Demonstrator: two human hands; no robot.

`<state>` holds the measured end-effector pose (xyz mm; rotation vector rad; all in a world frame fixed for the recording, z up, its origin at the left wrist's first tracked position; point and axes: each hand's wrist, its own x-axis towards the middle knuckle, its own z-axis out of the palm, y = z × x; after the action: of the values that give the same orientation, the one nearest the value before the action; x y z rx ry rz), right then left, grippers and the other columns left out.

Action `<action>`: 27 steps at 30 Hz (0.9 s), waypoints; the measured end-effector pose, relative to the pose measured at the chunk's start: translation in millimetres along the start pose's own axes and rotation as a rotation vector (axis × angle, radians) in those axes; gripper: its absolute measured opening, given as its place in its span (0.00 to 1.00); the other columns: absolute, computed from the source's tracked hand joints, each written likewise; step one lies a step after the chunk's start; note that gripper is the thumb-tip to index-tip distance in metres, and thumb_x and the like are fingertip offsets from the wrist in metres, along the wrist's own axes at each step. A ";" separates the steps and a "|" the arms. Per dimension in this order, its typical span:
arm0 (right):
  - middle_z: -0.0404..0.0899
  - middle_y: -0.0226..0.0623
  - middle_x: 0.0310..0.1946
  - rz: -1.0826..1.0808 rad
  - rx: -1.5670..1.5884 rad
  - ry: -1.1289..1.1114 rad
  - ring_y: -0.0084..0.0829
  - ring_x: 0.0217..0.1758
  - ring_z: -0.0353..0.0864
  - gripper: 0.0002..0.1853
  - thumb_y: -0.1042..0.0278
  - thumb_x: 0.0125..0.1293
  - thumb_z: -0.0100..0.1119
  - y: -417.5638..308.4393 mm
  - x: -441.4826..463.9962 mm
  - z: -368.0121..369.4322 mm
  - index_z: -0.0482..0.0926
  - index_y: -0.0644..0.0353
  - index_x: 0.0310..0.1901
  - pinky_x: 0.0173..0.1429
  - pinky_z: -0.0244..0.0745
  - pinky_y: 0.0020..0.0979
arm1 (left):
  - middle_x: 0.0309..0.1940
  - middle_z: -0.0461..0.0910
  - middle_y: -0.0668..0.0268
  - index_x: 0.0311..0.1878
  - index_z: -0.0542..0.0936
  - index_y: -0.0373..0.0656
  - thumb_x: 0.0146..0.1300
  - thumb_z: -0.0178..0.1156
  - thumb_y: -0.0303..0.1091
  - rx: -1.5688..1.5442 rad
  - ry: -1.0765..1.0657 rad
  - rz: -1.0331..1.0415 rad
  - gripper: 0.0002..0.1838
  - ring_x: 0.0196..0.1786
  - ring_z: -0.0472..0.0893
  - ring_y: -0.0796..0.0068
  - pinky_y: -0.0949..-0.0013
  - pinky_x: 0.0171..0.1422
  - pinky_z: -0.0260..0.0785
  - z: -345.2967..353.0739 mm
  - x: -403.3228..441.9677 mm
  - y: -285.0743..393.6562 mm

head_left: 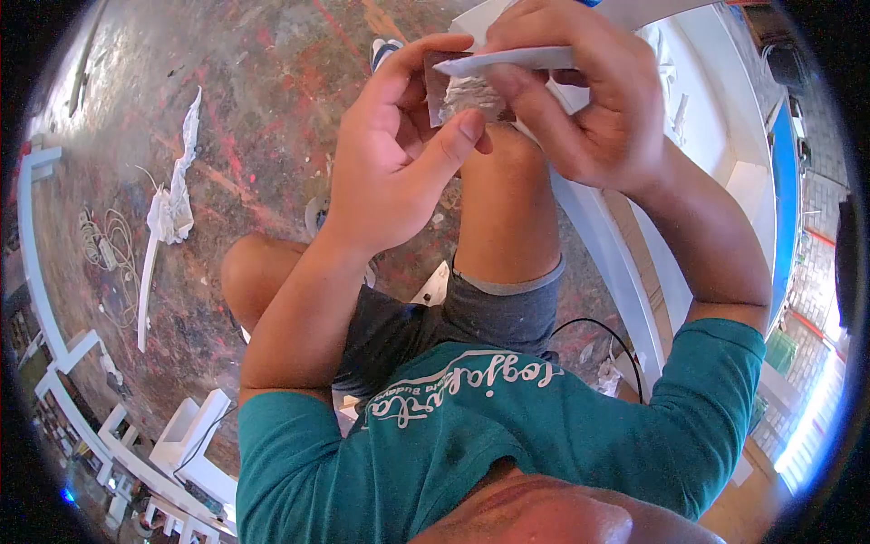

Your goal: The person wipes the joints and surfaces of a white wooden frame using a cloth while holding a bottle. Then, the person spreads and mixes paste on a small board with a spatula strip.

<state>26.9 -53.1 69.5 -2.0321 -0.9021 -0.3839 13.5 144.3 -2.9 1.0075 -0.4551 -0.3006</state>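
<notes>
My left hand (pixel 394 145) is closed around the edges of a small dark square piece (pixel 439 86), with the thumb at its near edge. A lumpy whitish paste (pixel 469 97) covers much of its face. In my right hand (pixel 603 109) a thin, flat white scraper-like strip (pixel 507 62) is pinched between thumb and fingers. Its tip lies over the paste, near the far edge of the square piece; whether it touches I cannot tell. Both hands are held above my knee.
To the right stands a long white panel structure (pixel 625 263). A black cable (pixel 603 328) curves beside it. On the stained floor (pixel 272 118) lie a crumpled white sheet (pixel 170 213), a coiled cord (pixel 109 238) and a white strip (pixel 146 295). White frame pieces (pixel 195 435) stand at lower left.
</notes>
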 end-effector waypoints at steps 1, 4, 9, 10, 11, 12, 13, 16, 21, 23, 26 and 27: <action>0.84 0.45 0.36 0.016 -0.006 -0.008 0.39 0.36 0.86 0.07 0.80 0.64 0.67 -1.5 0.6 -0.7 0.83 0.66 0.43 0.38 0.79 0.34 | 0.55 0.79 0.62 0.72 0.68 0.36 0.73 0.64 0.24 0.017 -0.004 0.012 0.27 0.48 0.83 0.76 0.72 0.53 0.77 0.6 -0.4 1.0; 0.84 0.44 0.36 0.064 -0.037 -0.087 0.39 0.35 0.86 0.07 0.80 0.64 0.67 -9.9 6.6 -5.3 0.82 0.65 0.43 0.38 0.78 0.34 | 0.55 0.79 0.62 0.72 0.68 0.36 0.73 0.63 0.24 0.016 -0.002 -0.016 0.27 0.48 0.83 0.76 0.72 0.54 0.77 0.5 -0.2 2.3; 0.84 0.43 0.36 -0.007 -0.078 -0.037 0.38 0.34 0.85 0.07 0.80 0.64 0.66 -10.7 8.8 -7.4 0.82 0.64 0.44 0.38 0.77 0.33 | 0.55 0.80 0.61 0.73 0.68 0.36 0.73 0.63 0.24 0.023 0.001 -0.007 0.27 0.47 0.83 0.76 0.72 0.53 0.77 0.9 0.1 2.9; 0.85 0.43 0.36 -0.013 -0.082 -0.036 0.38 0.34 0.85 0.07 0.80 0.64 0.66 -8.4 7.9 -6.8 0.82 0.64 0.44 0.38 0.77 0.33 | 0.54 0.80 0.61 0.73 0.68 0.36 0.73 0.63 0.24 0.027 0.013 -0.004 0.28 0.47 0.83 0.76 0.72 0.53 0.77 2.0 -0.3 4.4; 0.85 0.42 0.36 -0.020 -0.085 -0.035 0.38 0.34 0.85 0.07 0.80 0.64 0.66 -6.0 7.0 -6.2 0.82 0.64 0.43 0.37 0.77 0.33 | 0.54 0.80 0.62 0.73 0.68 0.36 0.73 0.63 0.24 0.030 0.023 -0.002 0.28 0.47 0.83 0.76 0.71 0.53 0.77 2.8 -0.4 5.1; 0.85 0.42 0.36 -0.037 -0.078 -0.022 0.37 0.34 0.85 0.07 0.80 0.64 0.66 2.1 4.0 -3.9 0.82 0.64 0.43 0.37 0.77 0.33 | 0.53 0.80 0.61 0.73 0.68 0.36 0.73 0.63 0.25 0.021 0.016 0.004 0.28 0.47 0.83 0.76 0.71 0.53 0.77 2.3 0.2 4.3; 0.85 0.42 0.36 -0.033 -0.082 -0.010 0.37 0.34 0.85 0.07 0.80 0.64 0.66 2.8 3.0 -3.7 0.82 0.64 0.43 0.37 0.77 0.32 | 0.53 0.80 0.61 0.73 0.68 0.36 0.73 0.63 0.25 0.012 0.009 0.008 0.28 0.47 0.83 0.76 0.71 0.53 0.77 0.9 0.6 3.2; 0.84 0.41 0.36 0.017 -0.107 0.006 0.35 0.35 0.85 0.06 0.80 0.64 0.66 -4.7 3.5 -5.9 0.82 0.64 0.42 0.36 0.77 0.32 | 0.52 0.81 0.61 0.73 0.68 0.35 0.73 0.64 0.26 0.017 0.019 0.016 0.28 0.46 0.83 0.76 0.71 0.52 0.77 1.1 0.1 6.2; 0.84 0.42 0.35 0.042 -0.067 0.046 0.34 0.32 0.84 0.06 0.79 0.63 0.67 -2.3 1.3 -3.2 0.82 0.65 0.42 0.34 0.75 0.31 | 0.52 0.81 0.61 0.73 0.68 0.34 0.73 0.64 0.26 0.027 0.039 0.011 0.28 0.45 0.83 0.75 0.71 0.52 0.77 -2.3 0.8 5.5; 0.84 0.43 0.34 0.022 -0.064 0.053 0.34 0.31 0.84 0.06 0.79 0.63 0.66 0.3 1.5 -2.6 0.82 0.65 0.41 0.34 0.75 0.31 | 0.52 0.81 0.61 0.73 0.68 0.34 0.73 0.63 0.26 0.002 0.052 0.019 0.28 0.45 0.84 0.75 0.71 0.52 0.77 -2.8 1.5 5.3; 0.84 0.43 0.35 0.075 -0.113 -0.040 0.34 0.31 0.84 0.06 0.80 0.64 0.66 -5.6 6.4 -5.8 0.82 0.65 0.41 0.34 0.75 0.32 | 0.51 0.81 0.61 0.73 0.68 0.34 0.73 0.63 0.26 -0.002 0.062 0.014 0.28 0.44 0.84 0.75 0.72 0.52 0.77 -3.7 2.5 6.9; 0.84 0.43 0.35 0.103 -0.123 -0.046 0.34 0.31 0.84 0.06 0.80 0.64 0.66 -11.4 8.8 -9.1 0.82 0.65 0.42 0.34 0.75 0.32 | 0.51 0.82 0.61 0.73 0.68 0.34 0.73 0.63 0.26 0.002 0.056 0.017 0.28 0.44 0.84 0.75 0.72 0.52 0.77 -3.7 2.7 6.4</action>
<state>25.3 -52.2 86.4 -2.1989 -0.8147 -0.3443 18.0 149.0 1.5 1.0113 -0.4126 -0.2563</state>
